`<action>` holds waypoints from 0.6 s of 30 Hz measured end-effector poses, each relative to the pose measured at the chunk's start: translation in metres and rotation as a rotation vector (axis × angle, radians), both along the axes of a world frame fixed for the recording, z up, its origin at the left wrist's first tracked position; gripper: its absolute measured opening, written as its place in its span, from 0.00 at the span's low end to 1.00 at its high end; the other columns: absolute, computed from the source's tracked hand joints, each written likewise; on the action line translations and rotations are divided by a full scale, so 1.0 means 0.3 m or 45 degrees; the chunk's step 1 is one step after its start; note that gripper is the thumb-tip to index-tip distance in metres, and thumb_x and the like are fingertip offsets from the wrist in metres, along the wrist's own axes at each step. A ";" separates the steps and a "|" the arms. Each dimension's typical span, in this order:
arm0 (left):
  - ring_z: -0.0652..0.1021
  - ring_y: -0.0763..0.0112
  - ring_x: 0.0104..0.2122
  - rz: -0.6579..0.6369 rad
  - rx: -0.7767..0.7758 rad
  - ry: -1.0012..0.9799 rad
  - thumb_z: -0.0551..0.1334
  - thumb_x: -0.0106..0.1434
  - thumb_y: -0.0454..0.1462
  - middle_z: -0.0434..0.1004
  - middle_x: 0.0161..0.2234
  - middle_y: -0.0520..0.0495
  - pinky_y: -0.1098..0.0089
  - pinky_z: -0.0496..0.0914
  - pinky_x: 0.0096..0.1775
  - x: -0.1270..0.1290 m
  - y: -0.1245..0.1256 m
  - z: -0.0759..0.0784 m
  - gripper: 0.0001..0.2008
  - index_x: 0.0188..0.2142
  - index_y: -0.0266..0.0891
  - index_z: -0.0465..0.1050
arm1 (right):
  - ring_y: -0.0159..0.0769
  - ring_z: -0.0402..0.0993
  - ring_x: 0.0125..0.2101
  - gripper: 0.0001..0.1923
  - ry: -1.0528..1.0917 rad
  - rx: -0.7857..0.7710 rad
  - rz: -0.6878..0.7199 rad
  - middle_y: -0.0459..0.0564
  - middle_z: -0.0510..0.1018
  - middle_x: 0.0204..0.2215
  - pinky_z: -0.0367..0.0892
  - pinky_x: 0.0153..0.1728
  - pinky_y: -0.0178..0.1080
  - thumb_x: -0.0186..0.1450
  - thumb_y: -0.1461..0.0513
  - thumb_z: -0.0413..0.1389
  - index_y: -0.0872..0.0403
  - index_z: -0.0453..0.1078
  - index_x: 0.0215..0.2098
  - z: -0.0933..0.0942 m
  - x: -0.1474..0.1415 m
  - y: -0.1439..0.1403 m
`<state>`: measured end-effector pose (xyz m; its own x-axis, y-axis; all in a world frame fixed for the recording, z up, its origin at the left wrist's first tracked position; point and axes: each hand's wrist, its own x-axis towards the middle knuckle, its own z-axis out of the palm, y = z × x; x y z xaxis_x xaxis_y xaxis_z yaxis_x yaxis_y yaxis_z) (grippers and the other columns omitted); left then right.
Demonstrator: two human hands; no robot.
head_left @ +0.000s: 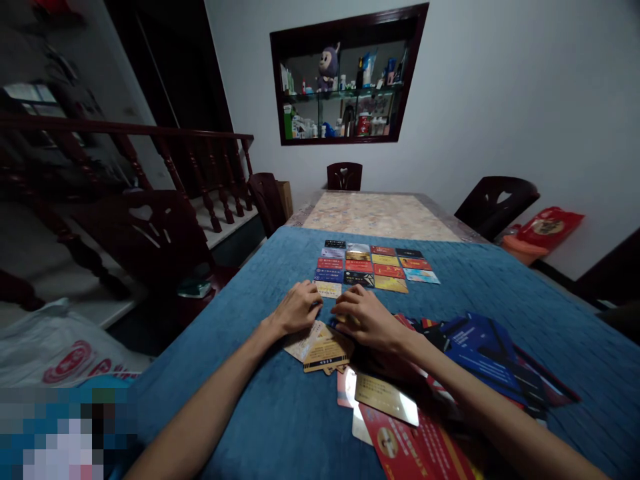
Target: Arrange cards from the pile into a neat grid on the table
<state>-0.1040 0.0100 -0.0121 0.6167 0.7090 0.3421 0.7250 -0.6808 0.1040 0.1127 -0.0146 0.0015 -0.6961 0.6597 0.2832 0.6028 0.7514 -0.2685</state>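
Laying out plastic cards in a neat grid on the blue velvety tablecloth (pixel 240 400) looks like the job here. The left hand (pixel 297 309) rests fingers-down at the near left corner of the grid of coloured cards (pixel 373 265), touching or just beside the pale cream card (pixel 329 289) there; I can't tell if it's pinching it or only pressing. The right hand (pixel 365 317) is curled over the loose pile of tan and gold cards (pixel 320 347), fingers bent as if gripping one, though the card itself is hidden.

My take: slide each card flat rather than dropping it, square its edge against its neighbour, and hold the row steady with the other hand. The messy heap of blue and red cards (pixel 480 353) sits close by on the right, easy to knock.
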 end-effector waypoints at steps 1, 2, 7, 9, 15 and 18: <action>0.71 0.65 0.39 -0.026 -0.003 -0.005 0.58 0.63 0.30 0.75 0.36 0.45 0.64 0.65 0.43 0.006 -0.006 0.001 0.07 0.31 0.37 0.75 | 0.45 0.61 0.48 0.12 -0.007 -0.011 0.037 0.52 0.76 0.44 0.59 0.48 0.47 0.64 0.59 0.58 0.52 0.74 0.46 0.004 0.002 -0.019; 0.72 0.65 0.39 -0.049 -0.004 -0.008 0.58 0.62 0.30 0.75 0.36 0.45 0.64 0.65 0.43 0.012 -0.011 0.002 0.07 0.31 0.37 0.75 | 0.45 0.61 0.48 0.12 -0.017 -0.025 0.069 0.52 0.76 0.44 0.59 0.48 0.47 0.64 0.58 0.58 0.52 0.73 0.46 0.008 0.003 -0.037; 0.72 0.64 0.40 -0.134 -0.034 -0.008 0.58 0.62 0.30 0.75 0.34 0.45 0.64 0.65 0.43 0.031 -0.025 -0.003 0.08 0.30 0.37 0.76 | 0.47 0.61 0.49 0.16 -0.051 -0.101 0.139 0.53 0.75 0.45 0.58 0.47 0.48 0.63 0.52 0.59 0.51 0.73 0.46 0.011 0.003 -0.102; 0.72 0.64 0.39 -0.152 -0.045 -0.010 0.58 0.63 0.31 0.75 0.33 0.45 0.65 0.66 0.42 0.034 -0.027 -0.005 0.09 0.29 0.37 0.76 | 0.47 0.61 0.49 0.19 -0.059 -0.104 0.158 0.53 0.75 0.46 0.58 0.47 0.49 0.62 0.50 0.60 0.51 0.73 0.47 0.005 0.003 -0.112; 0.71 0.67 0.36 -0.202 -0.046 -0.001 0.58 0.63 0.32 0.73 0.30 0.45 0.67 0.66 0.41 0.043 -0.039 -0.009 0.10 0.26 0.37 0.74 | 0.46 0.62 0.48 0.15 -0.111 -0.098 0.181 0.52 0.76 0.44 0.58 0.46 0.46 0.63 0.51 0.60 0.52 0.74 0.41 -0.010 0.003 -0.123; 0.71 0.67 0.34 -0.245 -0.070 -0.013 0.58 0.63 0.32 0.72 0.29 0.46 0.68 0.66 0.40 0.051 -0.046 -0.011 0.11 0.25 0.37 0.73 | 0.44 0.62 0.47 0.11 -0.123 -0.093 0.191 0.51 0.76 0.44 0.59 0.46 0.45 0.62 0.54 0.60 0.52 0.73 0.38 -0.010 0.005 -0.123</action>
<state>-0.0886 -0.0038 -0.0154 0.7395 0.5961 0.3128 0.5806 -0.7999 0.1518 0.1144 -0.0515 -0.0015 -0.8098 0.5628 0.1657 0.5109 0.8154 -0.2723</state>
